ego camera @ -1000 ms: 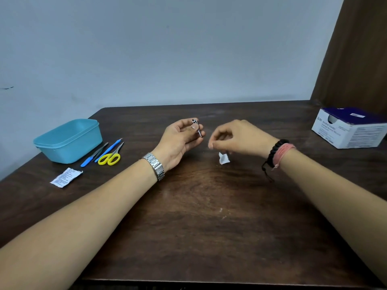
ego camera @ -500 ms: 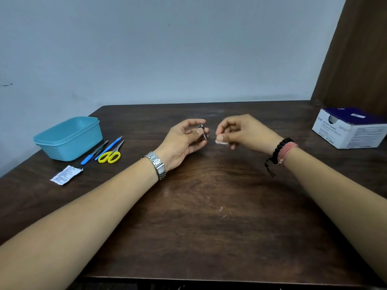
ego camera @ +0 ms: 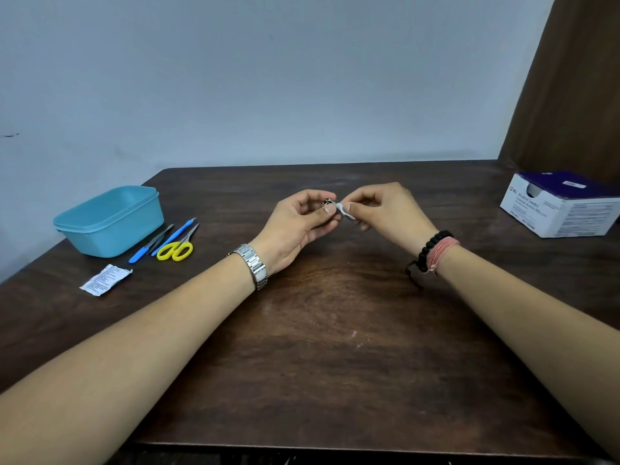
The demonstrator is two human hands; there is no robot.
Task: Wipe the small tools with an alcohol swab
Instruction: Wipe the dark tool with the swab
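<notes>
Tools (ego camera: 167,241) wait at the left of the dark wooden table (ego camera: 335,330): a pair of yellow-handled scissors (ego camera: 177,248), a blue-handled blade (ego camera: 172,236) and another blue-handled piece with grey tweezers-like metal beside it, all lying close together and angled toward the far edge. Just left of them, nearly touching, sits a teal plastic tub (ego camera: 109,219). Nearer the front edge, apart from the tools, lies a torn white swab wrapper (ego camera: 105,280).

At the middle, raised above the table, the left hand (ego camera: 295,226), with a metal watch (ego camera: 253,268) on its wrist, curls thumb and forefinger around a small dark metal tool (ego camera: 329,204); most of it is hidden by the fingers, so its kind cannot be told. Touching it from the right is a white alcohol swab (ego camera: 345,211), pinched between thumb and forefinger of the right hand (ego camera: 385,213), the other fingers folded in. That wrist carries a black bead bracelet (ego camera: 431,245) and a pink cord.

Far right, well apart from the hands, a white and purple box of swabs (ego camera: 563,213) stands near the table's edge, before a brown curtain (ego camera: 570,78).
</notes>
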